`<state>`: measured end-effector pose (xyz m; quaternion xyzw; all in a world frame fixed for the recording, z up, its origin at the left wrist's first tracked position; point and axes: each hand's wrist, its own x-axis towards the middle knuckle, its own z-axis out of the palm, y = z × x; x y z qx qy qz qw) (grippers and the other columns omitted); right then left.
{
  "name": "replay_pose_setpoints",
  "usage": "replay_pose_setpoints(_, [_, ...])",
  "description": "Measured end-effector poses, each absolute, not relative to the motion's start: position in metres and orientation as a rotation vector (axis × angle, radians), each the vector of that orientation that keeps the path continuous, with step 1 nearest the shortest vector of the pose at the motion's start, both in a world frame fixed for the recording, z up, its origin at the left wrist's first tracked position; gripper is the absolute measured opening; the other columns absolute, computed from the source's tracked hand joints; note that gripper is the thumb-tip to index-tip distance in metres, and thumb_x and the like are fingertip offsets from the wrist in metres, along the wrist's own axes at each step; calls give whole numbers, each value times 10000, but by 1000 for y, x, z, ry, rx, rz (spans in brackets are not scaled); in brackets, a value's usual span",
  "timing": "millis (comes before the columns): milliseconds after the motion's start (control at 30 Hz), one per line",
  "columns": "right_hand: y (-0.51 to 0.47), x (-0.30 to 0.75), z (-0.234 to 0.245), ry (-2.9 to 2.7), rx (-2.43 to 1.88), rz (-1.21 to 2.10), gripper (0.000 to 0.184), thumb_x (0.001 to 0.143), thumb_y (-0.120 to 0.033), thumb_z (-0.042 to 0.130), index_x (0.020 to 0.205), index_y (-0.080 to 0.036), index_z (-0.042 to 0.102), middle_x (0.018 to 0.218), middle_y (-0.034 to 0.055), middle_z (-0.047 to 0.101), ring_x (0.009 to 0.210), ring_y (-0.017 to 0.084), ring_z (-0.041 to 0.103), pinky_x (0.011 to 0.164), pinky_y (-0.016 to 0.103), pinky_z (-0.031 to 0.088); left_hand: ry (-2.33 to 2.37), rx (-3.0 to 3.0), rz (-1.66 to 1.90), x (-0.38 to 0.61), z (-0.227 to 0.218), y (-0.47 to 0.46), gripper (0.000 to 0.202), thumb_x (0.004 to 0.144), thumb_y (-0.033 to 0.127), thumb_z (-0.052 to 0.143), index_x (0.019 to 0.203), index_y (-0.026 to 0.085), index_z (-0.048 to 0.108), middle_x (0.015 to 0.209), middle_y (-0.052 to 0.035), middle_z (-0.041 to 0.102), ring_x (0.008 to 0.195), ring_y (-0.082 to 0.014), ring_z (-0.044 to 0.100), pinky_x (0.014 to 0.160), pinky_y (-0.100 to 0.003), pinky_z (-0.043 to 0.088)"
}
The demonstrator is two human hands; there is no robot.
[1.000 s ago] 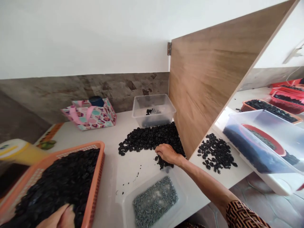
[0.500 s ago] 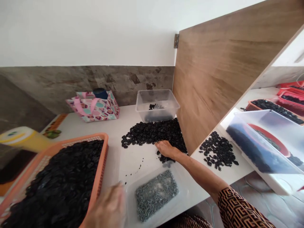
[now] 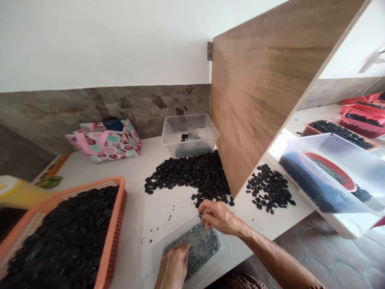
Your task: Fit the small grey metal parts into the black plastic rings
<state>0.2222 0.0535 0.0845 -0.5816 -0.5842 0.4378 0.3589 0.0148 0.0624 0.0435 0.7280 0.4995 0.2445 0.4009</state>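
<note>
Head view: both hands over clear tray [image 3: 156, 257].
Left hand [image 3: 173, 267]: fingers curled into grey pieces [image 3: 204, 245].
Right hand [image 3: 219, 216]: pinching one black ring [image 3: 201, 215].
Tip: keep that pinch light and steady.

We see a white worktop [image 3: 156, 208] carrying an orange plastic basket [image 3: 118, 224] of black rings, a loose heap of black rings [image 3: 192, 174], a clear plastic tub [image 3: 189, 138], a shallow clear tray [image 3: 156, 257] of grey pieces, and a pink patterned gift bag [image 3: 105, 140].
</note>
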Motion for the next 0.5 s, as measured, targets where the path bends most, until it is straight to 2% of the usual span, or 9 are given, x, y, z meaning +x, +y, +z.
replay_pose_setpoints(67, [45,217,74,-1393,-1414,1271,116,817,-126,487,880,-186,564,637,-41,626,502,105,604,500,192,436,1236,1680,587,13,46,65,156,682,313,655,740,284,797,529,-40,711,504,-266,687,532,-325,522])
replay_pose_setpoints(133, [39,211,64,-1284,-1339,1372,25,812,-199,536,813,-184,557,591,-44,596,481,110,585,470,195,425,1235,1500,582,12,49,65,219,673,402,694,778,242,798,532,-42,719,485,-259,678,491,-321,530])
replay_pose_setpoints(233, [34,205,57,-1145,-1260,1433,149,786,-301,636,747,-179,559,557,-57,541,485,91,544,480,190,398,1240,1277,610,11,55,64,306,621,485,771,688,187,786,586,-67,745,544,-249,692,519,-307,550])
replay_pose_setpoints(333, [31,200,57,-1052,-1194,1484,294,747,-425,716,749,-167,576,564,-62,531,469,74,510,477,192,386,1252,1127,683,10,59,64,362,564,490,841,704,157,808,622,-64,753,600,-200,669,592,-253,541])
replay_pose_setpoints(500, [24,188,58,-937,-1129,1545,514,685,-636,733,758,-156,563,575,-48,559,431,64,484,445,195,375,1278,903,824,15,62,61,406,436,505,904,691,201,820,651,-32,761,582,-135,612,580,-198,517])
